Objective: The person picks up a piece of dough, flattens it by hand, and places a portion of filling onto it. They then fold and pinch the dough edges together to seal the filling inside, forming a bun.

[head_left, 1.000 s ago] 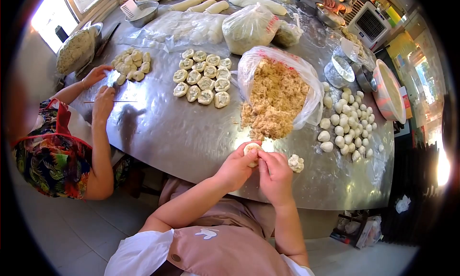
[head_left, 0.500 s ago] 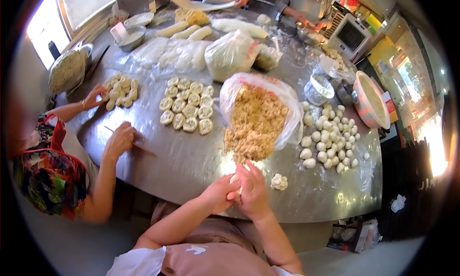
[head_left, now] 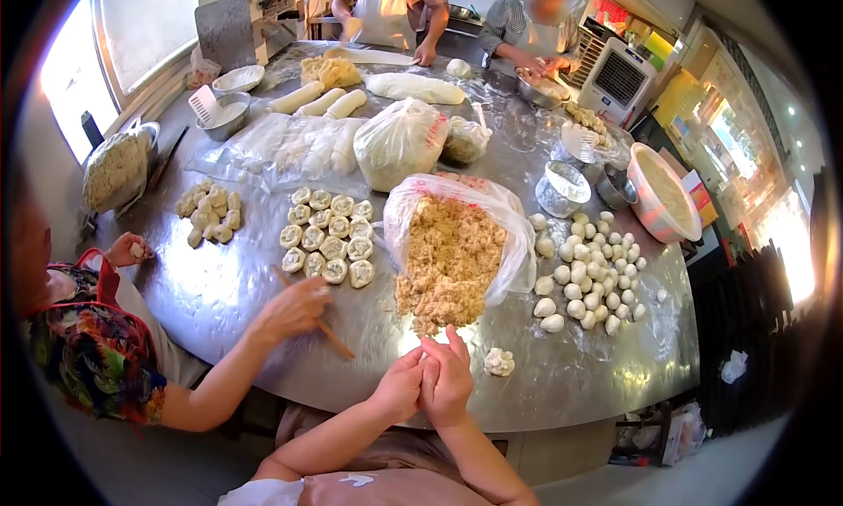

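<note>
My left hand (head_left: 400,385) and my right hand (head_left: 447,379) are pressed together over the near edge of the metal table, fingers closed. A bit of pale dough seems to be between them, mostly hidden by the fingers. Just beyond my fingertips, crumbly brown filling (head_left: 452,256) spills from an open plastic bag (head_left: 518,242). A small knobbly lump of dough (head_left: 499,362) lies right of my hands. Farther right sits a spread of round white dough balls (head_left: 593,273). Rows of round filled pieces (head_left: 327,234) stand left of the bag.
At the left, a co-worker's hand (head_left: 294,311) is by a thin wooden stick (head_left: 335,339), near dough pieces (head_left: 209,212). Two people stand across the metal table (head_left: 544,401). Bowls (head_left: 562,190), a large basin (head_left: 663,194) and a tied bag (head_left: 399,141) stand farther back.
The view has tilted up, so the table's things sit differently in it. The co-worker's nearer hand has moved right, towards the filled pieces; the other hand has drawn back from the dough pieces. My hands remain together.
</note>
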`<state>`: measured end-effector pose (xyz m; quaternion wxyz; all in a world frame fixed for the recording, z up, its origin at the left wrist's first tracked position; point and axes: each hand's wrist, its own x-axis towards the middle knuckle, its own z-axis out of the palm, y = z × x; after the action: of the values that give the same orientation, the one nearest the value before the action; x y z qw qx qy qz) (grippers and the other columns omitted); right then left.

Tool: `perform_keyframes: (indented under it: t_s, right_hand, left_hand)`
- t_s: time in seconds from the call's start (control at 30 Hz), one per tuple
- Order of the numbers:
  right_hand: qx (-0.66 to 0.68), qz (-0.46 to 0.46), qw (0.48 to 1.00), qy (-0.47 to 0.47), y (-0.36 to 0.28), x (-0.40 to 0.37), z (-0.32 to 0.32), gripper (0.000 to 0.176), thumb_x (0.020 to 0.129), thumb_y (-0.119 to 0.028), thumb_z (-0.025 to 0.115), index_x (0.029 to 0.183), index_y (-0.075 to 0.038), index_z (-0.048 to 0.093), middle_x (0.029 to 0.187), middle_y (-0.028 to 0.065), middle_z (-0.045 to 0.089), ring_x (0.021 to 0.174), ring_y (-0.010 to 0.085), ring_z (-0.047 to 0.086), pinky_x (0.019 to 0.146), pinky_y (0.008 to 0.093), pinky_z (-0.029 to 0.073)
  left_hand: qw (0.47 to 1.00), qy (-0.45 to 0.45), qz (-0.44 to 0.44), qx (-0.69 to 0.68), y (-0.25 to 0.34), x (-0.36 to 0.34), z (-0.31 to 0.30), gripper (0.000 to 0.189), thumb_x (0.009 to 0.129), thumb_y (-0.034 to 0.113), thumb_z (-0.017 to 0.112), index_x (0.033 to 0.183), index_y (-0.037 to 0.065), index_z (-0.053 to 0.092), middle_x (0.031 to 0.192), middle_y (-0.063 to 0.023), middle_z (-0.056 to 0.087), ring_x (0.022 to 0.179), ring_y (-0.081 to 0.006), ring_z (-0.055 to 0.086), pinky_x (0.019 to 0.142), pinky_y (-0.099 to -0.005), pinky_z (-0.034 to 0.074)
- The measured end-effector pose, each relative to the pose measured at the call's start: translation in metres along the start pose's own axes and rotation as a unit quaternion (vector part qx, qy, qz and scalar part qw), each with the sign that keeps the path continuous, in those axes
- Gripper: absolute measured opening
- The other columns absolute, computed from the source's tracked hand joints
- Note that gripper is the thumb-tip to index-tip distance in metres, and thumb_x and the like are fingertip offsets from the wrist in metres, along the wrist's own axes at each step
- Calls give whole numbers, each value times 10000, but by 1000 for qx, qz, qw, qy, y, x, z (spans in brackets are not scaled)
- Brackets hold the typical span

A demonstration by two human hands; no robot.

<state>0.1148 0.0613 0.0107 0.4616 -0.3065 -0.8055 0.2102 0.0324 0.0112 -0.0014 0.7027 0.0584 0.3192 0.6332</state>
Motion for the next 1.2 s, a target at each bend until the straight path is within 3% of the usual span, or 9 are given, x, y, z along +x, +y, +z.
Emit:
perform_keyframes:
  t_s: [0.17,0.3,0.4,0.53,0.63,0.77,0.9,1.03,1.2]
  right_hand:
    - [299,347,889,16,6,7,2,424,1033,-296,336,1158,41,560,1128,151,632,1129,238,561,977,367,427]
    - [449,328,831,13,-14,14,-2,726,989,-529,306,1435,41,251,1433,212,370,1320,238,365,1083,363,307]
    - [457,310,833,-28,-18,1,3,792,957,-581,334,1427,51,256,1436,212,355,1346,280,326,1117,387,257]
    - [511,307,799,-75,-13,1,-2,606,983,-477,423,1310,33,426,1295,174,503,1184,222,484,1019,328,366]
    - [409,395,814,-116,3,-12,-4,462,996,-394,435,1176,21,531,1145,134,597,1022,185,561,911,308,445]
    - [230,356,897,-124,-25,15,-26,285,996,-238,464,1029,0,618,934,95,675,864,136,615,778,266,487]
    - [131,231,958,-110,-18,2,-17,329,971,-229,497,1195,10,533,1157,182,584,1099,273,554,932,378,428]
    - [52,115,985,-120,-3,1,-19,564,932,-296,545,1375,1,362,1448,234,305,1364,393,265,1085,522,215]
    - [38,149,960,-232,12,4,-23,679,927,-384,534,1408,33,297,1521,258,159,1424,417,111,1106,580,97]
  left_hand:
    - [990,63,127,5,0,-14,28,354,1010,132,395,1357,61,412,1147,-54,583,997,-115,555,849,-247,462]
    - [922,7,258,287,4,-15,13,320,982,78,444,1297,58,498,1192,-86,582,1083,-194,565,959,-286,414]
    - [767,51,432,472,15,-14,15,242,956,134,524,1175,69,603,1012,-93,628,907,-197,592,813,-301,472]
    - [652,27,457,604,19,-15,13,386,995,292,425,1219,27,595,1325,-187,459,1130,-275,478,988,-400,363]
    - [750,-15,416,515,12,-13,5,633,993,493,300,1389,16,430,1470,-261,232,1244,-331,355,1073,-468,203]
    - [834,-51,354,420,12,-18,4,961,919,667,253,1469,-72,-20,1518,-251,114,1283,-274,344,1063,-378,271]
    - [917,-120,213,316,20,-22,0,1053,886,577,543,1479,-21,-89,1501,-147,209,1271,-182,377,1051,-334,306]
    - [935,-121,71,326,16,-21,-8,1128,788,345,769,1493,1,-42,1349,-119,394,1238,-222,400,1038,-356,335]
    - [751,-160,174,617,16,-35,17,975,713,371,802,1377,-61,234,1302,-261,361,1232,-374,378,1044,-420,346]
